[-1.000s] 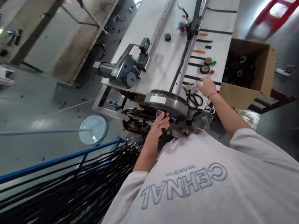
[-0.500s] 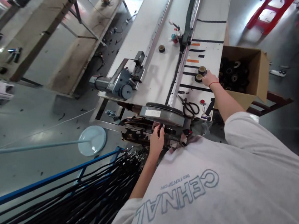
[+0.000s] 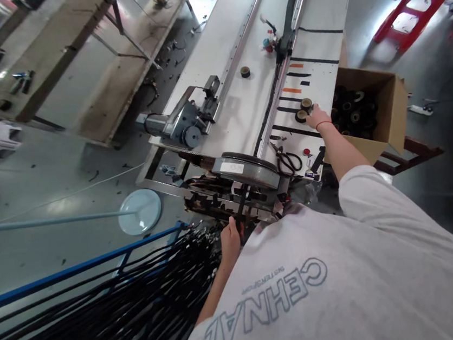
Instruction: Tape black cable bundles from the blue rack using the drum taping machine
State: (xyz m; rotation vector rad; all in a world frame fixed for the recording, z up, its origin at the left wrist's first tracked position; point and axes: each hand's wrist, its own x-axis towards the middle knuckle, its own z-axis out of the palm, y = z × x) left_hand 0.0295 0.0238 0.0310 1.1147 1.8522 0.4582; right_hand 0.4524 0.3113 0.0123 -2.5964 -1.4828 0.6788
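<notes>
My left hand (image 3: 230,240) is closed on a black strand (image 3: 243,201) below the round grey machine housing (image 3: 247,170) at the near edge of the white table (image 3: 235,103). The strand runs from the housing down to my fingers. At the table's right side, my right hand (image 3: 317,117) rests beside two dark tape rolls (image 3: 301,116). Its fingers are bent, and I cannot make out whether they grip anything. Black-handled scissors (image 3: 289,163) lie nearer to me, left of the right forearm. Another tape roll (image 3: 245,72) sits farther up the table.
A cardboard box (image 3: 394,112) of black rolls stands right of the table. A motor unit (image 3: 186,122) is mounted at the left edge. Many black strands (image 3: 143,305) hang by a blue rail (image 3: 82,268) at lower left. A metal rail (image 3: 278,90) runs along the table.
My left hand has moved down and slightly left, away from the housing, and a length of black strand now shows above it. The teal-and-red fitting has shifted up the rail. My right hand has barely moved.
</notes>
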